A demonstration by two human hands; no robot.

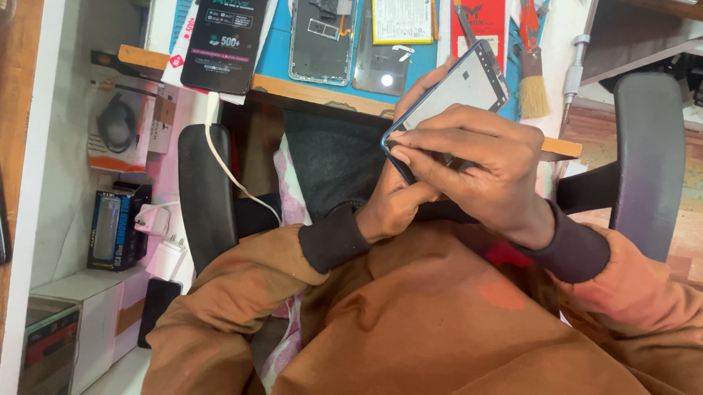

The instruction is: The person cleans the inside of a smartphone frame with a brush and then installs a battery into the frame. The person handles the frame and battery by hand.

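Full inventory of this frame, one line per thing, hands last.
phone panel: 1, grey with blue edge, held in both hands above the lap
opened phone body: 1, silver-grey, on the blue mat
phone with battery exposed: 1, dark with a yellow-white battery, on the mat right of the opened body
blue mat: 1, on the desk
black packet: 1, at the desk's front edge
red packet: 1, on the mat, right
brush: 1, red handle, tan bristles, right of the panel
white cable: 1, hanging from the desk
chair armrests: 2, black, either side
left hand: under the panel
right hand: fingers on the panel's lower edge
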